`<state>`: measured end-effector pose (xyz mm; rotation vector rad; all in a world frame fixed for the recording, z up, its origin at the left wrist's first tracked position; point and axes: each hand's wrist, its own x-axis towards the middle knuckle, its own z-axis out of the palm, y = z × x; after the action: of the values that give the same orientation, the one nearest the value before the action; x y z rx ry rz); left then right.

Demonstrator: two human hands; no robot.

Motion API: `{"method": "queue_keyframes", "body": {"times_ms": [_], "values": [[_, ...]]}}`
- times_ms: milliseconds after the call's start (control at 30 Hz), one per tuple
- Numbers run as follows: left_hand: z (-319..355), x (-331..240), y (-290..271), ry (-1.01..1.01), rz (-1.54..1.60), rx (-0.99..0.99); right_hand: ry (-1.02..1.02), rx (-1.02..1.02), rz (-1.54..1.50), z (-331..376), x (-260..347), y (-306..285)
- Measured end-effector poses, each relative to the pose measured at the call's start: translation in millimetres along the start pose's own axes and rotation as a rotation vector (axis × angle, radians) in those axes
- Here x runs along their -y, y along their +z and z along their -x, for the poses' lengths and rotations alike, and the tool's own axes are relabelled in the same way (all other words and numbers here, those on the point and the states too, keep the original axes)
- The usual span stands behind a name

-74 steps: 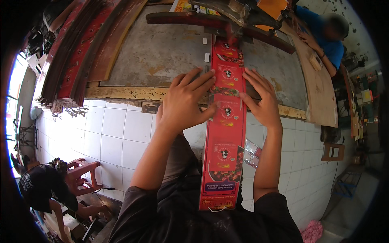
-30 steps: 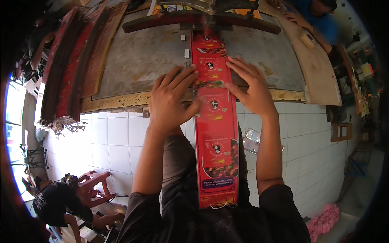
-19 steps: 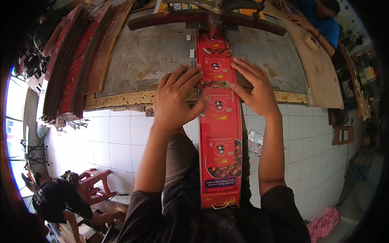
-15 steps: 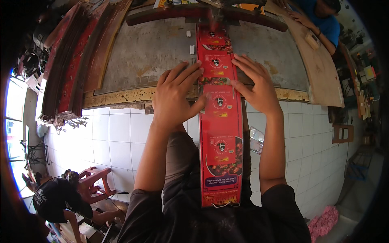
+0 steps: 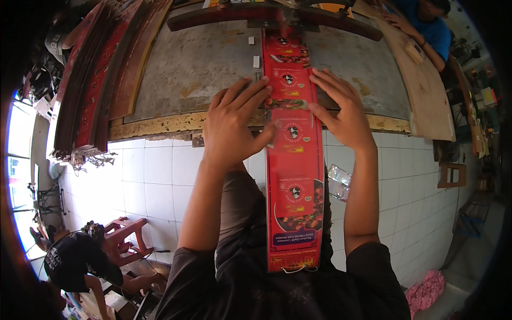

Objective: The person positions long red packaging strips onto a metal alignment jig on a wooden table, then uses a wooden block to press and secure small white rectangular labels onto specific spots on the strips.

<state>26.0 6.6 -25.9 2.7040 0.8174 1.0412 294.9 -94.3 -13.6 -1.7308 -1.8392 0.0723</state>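
Observation:
A long red printed strip (image 5: 294, 165), with food pictures and a round logo repeated along it, runs from the grey worktable (image 5: 202, 69) over the near edge and down to my lap. White string loops at its near end. My left hand (image 5: 234, 117) lies along the strip's left edge, fingers stretched forward and thumb against the red surface. On the opposite edge rests my right hand (image 5: 344, 112), its fingers extended and thumb on the strip. Both hands are open. At the far end, the strip passes beneath a dark red curved bar (image 5: 213, 18) with a blurred middle.
Two small white blocks (image 5: 256, 62) lie left of the strip. Tall stacks of red-printed sheets (image 5: 90, 106) stand at the table's left. A person in blue (image 5: 434, 37) sits at the far right by a wooden board (image 5: 426, 90). Lower left are a red stool (image 5: 125, 240) and another person.
The whole view has shifted slightly. Both hands and the strip keep nearly the same places relative to each other.

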Motion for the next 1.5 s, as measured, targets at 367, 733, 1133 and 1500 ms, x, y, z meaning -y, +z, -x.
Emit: {"method": "queue_keyframes", "body": {"times_ms": [367,733,1133,1500], "values": [[-1.2,-3.1,-1.9,-0.033,0.002,0.027,-0.011,0.007,0.021,-0.6,0.2,-1.1],[0.0,-3.1,-4.5,-0.031,0.013,0.039,-0.012,0.010,0.021,-1.5,3.5,-2.5],[1.7,-6.0,-5.2,-0.009,-0.033,0.093,-0.021,-0.008,0.009,3.8,0.1,-3.1],[44.8,-6.2,22.8,0.007,-0.237,-0.007,0.362,-0.330,0.487,-32.0,-232.3,-120.8]]}}
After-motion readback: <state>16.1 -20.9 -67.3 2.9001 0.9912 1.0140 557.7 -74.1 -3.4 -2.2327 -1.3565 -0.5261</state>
